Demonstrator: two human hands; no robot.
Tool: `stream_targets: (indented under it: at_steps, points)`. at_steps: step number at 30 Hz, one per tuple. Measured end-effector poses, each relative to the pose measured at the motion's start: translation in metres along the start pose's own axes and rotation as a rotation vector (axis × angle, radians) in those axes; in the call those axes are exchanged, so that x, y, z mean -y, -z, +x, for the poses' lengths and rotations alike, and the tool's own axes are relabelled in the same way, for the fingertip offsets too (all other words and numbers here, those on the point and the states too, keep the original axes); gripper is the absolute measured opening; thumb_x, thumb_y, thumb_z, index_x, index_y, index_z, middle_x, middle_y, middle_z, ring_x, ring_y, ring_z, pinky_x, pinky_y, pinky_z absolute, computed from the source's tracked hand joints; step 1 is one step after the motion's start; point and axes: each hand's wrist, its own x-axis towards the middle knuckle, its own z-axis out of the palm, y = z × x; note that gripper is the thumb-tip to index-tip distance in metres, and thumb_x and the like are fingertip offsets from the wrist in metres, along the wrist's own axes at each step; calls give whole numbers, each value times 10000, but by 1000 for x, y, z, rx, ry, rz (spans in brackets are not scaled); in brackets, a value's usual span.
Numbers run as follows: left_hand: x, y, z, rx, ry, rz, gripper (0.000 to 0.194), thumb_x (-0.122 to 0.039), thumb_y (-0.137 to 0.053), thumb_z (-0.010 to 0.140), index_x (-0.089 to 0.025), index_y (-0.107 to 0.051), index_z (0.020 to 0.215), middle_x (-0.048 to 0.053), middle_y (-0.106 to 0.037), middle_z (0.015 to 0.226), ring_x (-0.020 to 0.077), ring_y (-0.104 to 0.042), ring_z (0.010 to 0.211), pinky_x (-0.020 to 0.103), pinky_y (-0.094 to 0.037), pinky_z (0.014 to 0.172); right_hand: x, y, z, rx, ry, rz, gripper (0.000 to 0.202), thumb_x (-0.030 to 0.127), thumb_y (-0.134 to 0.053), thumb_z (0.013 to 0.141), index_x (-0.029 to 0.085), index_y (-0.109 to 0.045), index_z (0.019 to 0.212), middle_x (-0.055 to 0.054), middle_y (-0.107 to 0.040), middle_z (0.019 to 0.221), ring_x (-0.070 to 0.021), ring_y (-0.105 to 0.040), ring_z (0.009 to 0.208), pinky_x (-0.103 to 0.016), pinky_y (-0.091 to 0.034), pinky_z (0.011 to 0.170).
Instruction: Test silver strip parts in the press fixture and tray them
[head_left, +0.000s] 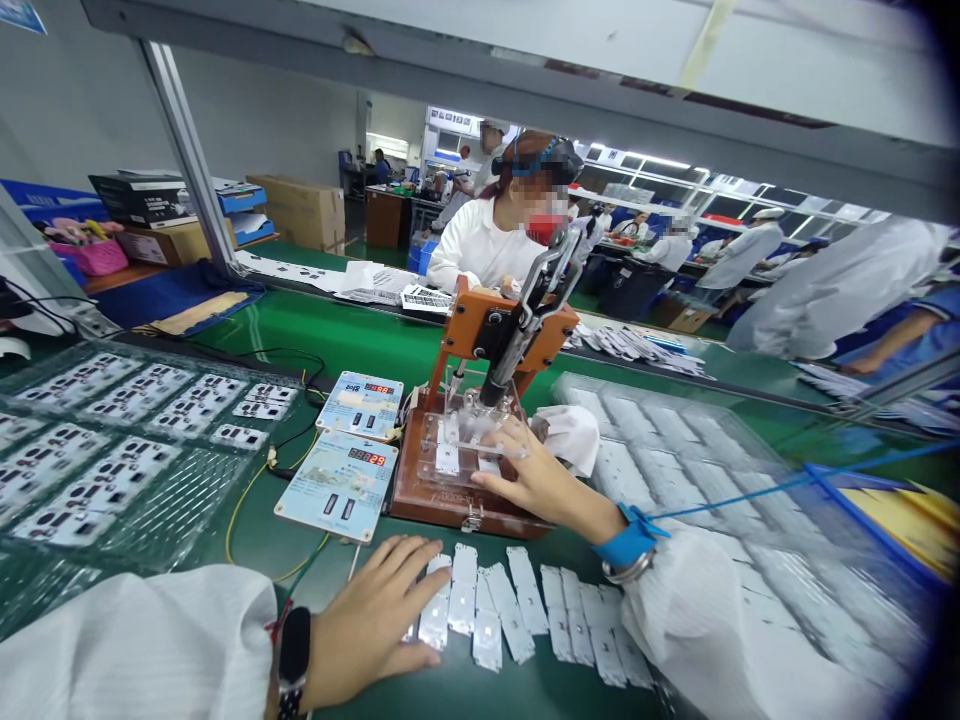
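My left hand (375,615) lies with fingers spread over the left end of a row of slim white panels (506,605) on the green table. Its fingertips touch the leftmost panels. My right hand (532,470) reaches into a test fixture (469,505) with a brown base, an orange frame and a metal toggle lever. Thumb and fingers stand apart beside the fixture's clear plate; some fingertips are hidden. One white panel (448,450) sits in the fixture's left part. Two blue meter boards (334,485) with red digits lie left of the fixture.
Clear trays (187,500) of white panels with dark parts lie at left. More trays (637,450) of white panels stand at right, near a blue bin (862,530). A blue cord (750,490) runs from my right wrist. A co-worker (487,235) sits opposite.
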Motion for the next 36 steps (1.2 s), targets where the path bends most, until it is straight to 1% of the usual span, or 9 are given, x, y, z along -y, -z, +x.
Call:
stream_targets:
  at_steps: [6,9,12,15,19,23,29,32,36]
  points:
    - [3,-5,0,-41,-47,31,672,-383,-737,804,-125,-459,1358,213,-468,1424,407,-457,1273,632,-441,977,10,-1,8,88,-61,43,390,441,-411,959,205,-587,1215,-119,-579,1225,-260,-497,1184,-498,-381,1064]
    - [5,-8,-1,-101,-107,53,672,-386,-766,776,-127,-474,1323,215,-504,1387,393,-492,1236,606,-470,955,21,-1,17,214,-109,128,439,463,-371,974,256,-529,1327,-75,-589,1296,-246,-484,1256,-485,-325,1116]
    - [6,-5,-4,-220,-222,81,676,-427,-762,772,-124,-466,1298,216,-524,1362,368,-504,1215,570,-466,973,31,0,25,358,-182,198,454,452,-326,991,264,-490,1370,-44,-589,1325,-243,-490,1276,-460,-353,1094]
    - [5,9,-5,-391,-309,131,601,-484,-638,865,-126,-443,1307,204,-521,1367,339,-464,1249,535,-423,1022,33,-2,29,414,-217,197,499,493,-370,971,224,-479,1377,-72,-572,1344,-254,-503,1268,-449,-372,1078]
    - [13,41,1,-557,-272,199,551,-462,-527,933,-121,-417,1352,197,-494,1385,314,-384,1303,515,-379,1061,30,-8,29,353,-196,140,569,529,-378,954,183,-433,1402,-125,-491,1415,-276,-430,1330,-462,-344,1100]
    - [35,68,19,-563,-121,109,511,-438,-468,964,-162,-414,1390,170,-456,1406,302,-352,1320,517,-382,1064,24,-12,24,161,-111,-6,488,482,-379,964,188,-499,1335,-138,-523,1351,-292,-433,1290,-510,-316,1102]
    - [51,86,63,-420,-18,-58,591,-470,-577,908,-206,-426,1415,133,-459,1424,313,-342,1333,505,-357,1087,9,8,-21,30,-126,-145,392,480,-440,933,195,-592,1156,-166,-465,1302,-302,-447,1164,-492,-432,970]
    - [43,88,85,-320,-19,-26,639,-473,-622,878,-224,-419,1430,115,-462,1441,332,-305,1364,512,-317,1104,0,33,-61,23,-210,-179,328,473,-448,930,220,-606,1066,-145,-461,1288,-296,-445,1151,-477,-447,942]
    - [33,88,104,-267,-45,67,502,-486,-554,915,-223,-535,1342,67,-527,1406,315,-391,1324,491,-264,1128,-15,78,-120,-81,-408,-283,354,526,-448,916,246,-617,1051,-130,-489,1250,-295,-470,1125,-489,-431,933]
